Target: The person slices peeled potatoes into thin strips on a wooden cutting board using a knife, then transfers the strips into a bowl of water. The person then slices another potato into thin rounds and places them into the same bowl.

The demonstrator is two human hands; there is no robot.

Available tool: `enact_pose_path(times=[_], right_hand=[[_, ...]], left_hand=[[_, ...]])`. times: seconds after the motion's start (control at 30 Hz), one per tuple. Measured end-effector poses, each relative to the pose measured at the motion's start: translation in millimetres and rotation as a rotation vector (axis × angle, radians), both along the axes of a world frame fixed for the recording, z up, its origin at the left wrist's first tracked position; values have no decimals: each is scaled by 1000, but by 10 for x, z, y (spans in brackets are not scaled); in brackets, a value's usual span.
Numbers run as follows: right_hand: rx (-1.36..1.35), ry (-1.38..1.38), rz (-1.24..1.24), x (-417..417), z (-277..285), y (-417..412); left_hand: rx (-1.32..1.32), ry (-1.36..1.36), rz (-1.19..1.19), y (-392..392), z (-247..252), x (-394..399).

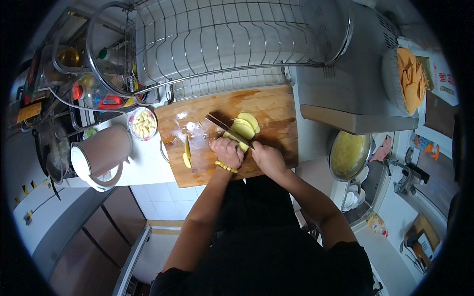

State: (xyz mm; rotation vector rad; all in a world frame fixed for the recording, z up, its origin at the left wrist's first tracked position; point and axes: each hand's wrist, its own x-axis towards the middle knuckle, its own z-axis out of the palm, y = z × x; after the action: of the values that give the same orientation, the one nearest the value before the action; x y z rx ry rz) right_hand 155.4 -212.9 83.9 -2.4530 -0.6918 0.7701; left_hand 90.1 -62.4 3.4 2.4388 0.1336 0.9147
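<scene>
On a wooden cutting board (202, 177) lies a fanned stack of peeled pale-yellow slices (245, 125), which look like potato. My left hand (227, 151), with a yellow beaded bracelet at the wrist, is curled over the near end of the stack and holds it down. In my right hand (269, 159) is the handle of a kitchen knife (230, 131). Its blade runs up and left across the slices, close to my left knuckles. The hand hides the handle. A few loose yellow cut pieces (187, 151) lie toward the board's left side.
A bowl of pale diced pieces (143, 124) and an electric kettle (103, 151) stand left of the board. Behind it is a wire dish rack (222, 67). On the right are a metal-sided appliance (344, 88), a bowl of orange slices (411, 81) and a pan with yellowish contents (348, 155).
</scene>
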Motion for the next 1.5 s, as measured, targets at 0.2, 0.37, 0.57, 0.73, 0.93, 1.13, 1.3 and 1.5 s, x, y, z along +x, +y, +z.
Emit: enact_pose_path(times=[0.2,0.37,0.57,0.73,0.93,1.13,1.3,1.5], right_hand=[[-52,77,35,-14,632,-106],[-121,175,-71,-154,990,-334],[-167,216,-86,-255,1001,-543],[-305,295,-58,-155,953,-376],[-206,254,-64,-152,816,-331],[-98,105,-53,-198,565,-294],[-100,91,-28,-163,546,-240],[-127,102,-4,-134,393,-141]], left_hand=[[37,-24,12,-5,-16,30],[53,14,0,13,-6,18],[60,-7,12,-9,-53,-2],[49,-13,10,3,-11,30],[36,1,13,-2,10,17],[24,-18,18,-15,5,20],[13,-22,29,-16,4,29],[1,-26,27,-16,40,38]])
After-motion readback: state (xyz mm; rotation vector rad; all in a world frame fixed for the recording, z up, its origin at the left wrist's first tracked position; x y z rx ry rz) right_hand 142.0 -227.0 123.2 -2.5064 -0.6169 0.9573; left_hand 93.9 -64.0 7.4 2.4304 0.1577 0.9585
